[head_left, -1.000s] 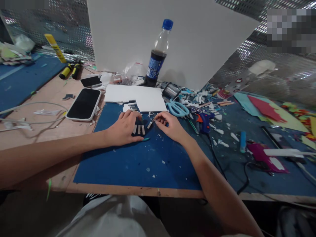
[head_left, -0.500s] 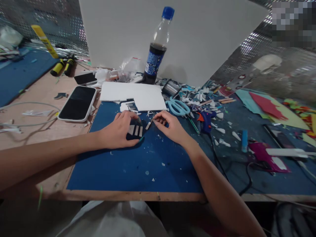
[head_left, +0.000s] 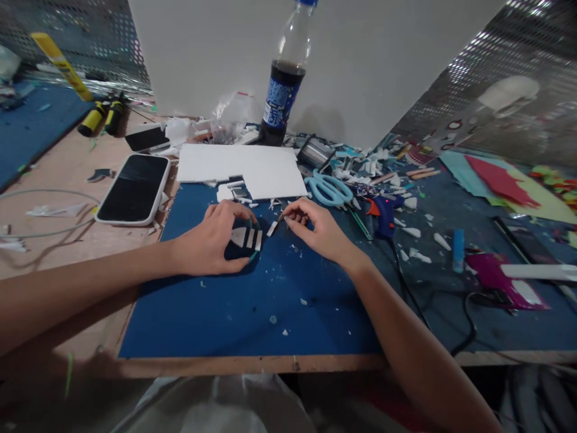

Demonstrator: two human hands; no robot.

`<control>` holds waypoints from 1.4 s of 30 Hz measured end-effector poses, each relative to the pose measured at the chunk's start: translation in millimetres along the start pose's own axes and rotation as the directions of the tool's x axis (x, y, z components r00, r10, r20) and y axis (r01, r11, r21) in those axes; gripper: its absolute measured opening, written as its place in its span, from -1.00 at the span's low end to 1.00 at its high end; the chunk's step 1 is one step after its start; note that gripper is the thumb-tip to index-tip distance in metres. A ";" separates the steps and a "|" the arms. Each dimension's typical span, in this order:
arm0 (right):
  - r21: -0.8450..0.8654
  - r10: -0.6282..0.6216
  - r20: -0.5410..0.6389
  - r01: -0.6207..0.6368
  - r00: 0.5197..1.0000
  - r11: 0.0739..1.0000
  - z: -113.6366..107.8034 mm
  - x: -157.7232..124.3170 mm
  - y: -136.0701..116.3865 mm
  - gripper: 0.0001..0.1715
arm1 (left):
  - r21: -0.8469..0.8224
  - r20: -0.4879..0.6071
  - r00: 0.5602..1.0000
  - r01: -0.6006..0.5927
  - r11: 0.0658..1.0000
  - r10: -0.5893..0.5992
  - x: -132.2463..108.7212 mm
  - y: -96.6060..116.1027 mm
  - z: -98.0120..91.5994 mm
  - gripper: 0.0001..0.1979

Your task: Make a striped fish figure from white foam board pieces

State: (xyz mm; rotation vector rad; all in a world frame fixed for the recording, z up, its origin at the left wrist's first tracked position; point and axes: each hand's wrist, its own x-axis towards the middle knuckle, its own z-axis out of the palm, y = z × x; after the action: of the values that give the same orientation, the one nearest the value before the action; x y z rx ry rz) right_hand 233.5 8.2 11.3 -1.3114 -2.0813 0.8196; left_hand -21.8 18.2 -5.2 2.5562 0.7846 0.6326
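My left hand (head_left: 215,240) curves round a small dark rounded piece (head_left: 243,245), with thumb and fingers at its edges. Pale strips (head_left: 249,239) lie across its face, and a bit of teal shows by the thumb. Just to the right, my right hand (head_left: 315,231) is closed in a pinch on a small pale strip (head_left: 271,228), which points down and left towards the dark piece. Part of what the pinch holds looks thin and dark; its end is hidden by the fingers. Both hands are low over the blue mat (head_left: 252,319).
A white board offcut (head_left: 274,174) lies beyond my hands, with a cola bottle (head_left: 280,96) behind. Light-blue scissors (head_left: 331,189), a glue gun (head_left: 384,213) and scattered white scraps are to the right. A phone (head_left: 134,189) lies left. A black cable (head_left: 401,288) crosses the mat.
The view has shifted slightly. The pale strip and my right hand stay close to the dark piece, and the left hand keeps its hold.
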 end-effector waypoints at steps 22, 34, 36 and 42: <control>0.014 -0.045 0.095 0.044 0.994 0.999 2.4 0.0 -6.3 -0.86 | 0.006 -0.030 1.000 -0.001 1.000 0.001 0.4 -2.6 1.4 -0.56; 0.000 -0.093 0.134 0.094 0.987 0.996 3.7 -0.5 -9.6 -0.89 | 0.027 -0.037 0.999 0.014 1.000 -0.013 1.6 -0.2 0.7 -0.56; 0.000 -0.102 0.138 0.103 0.985 0.995 3.9 -0.4 -9.4 -0.89 | 0.020 -0.032 0.999 0.018 1.000 -0.017 2.1 0.5 0.2 -0.57; -0.006 -0.114 0.139 0.116 0.984 0.993 3.0 -0.9 -8.7 -0.88 | 0.015 -0.009 0.999 0.035 0.999 -0.034 2.1 1.0 -1.4 -0.56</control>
State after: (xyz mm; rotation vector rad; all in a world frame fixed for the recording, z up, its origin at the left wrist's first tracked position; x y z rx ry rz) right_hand 226.6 3.8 15.5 -1.1579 -2.2518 0.8678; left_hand -20.6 19.0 -3.0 2.5498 0.8379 0.6298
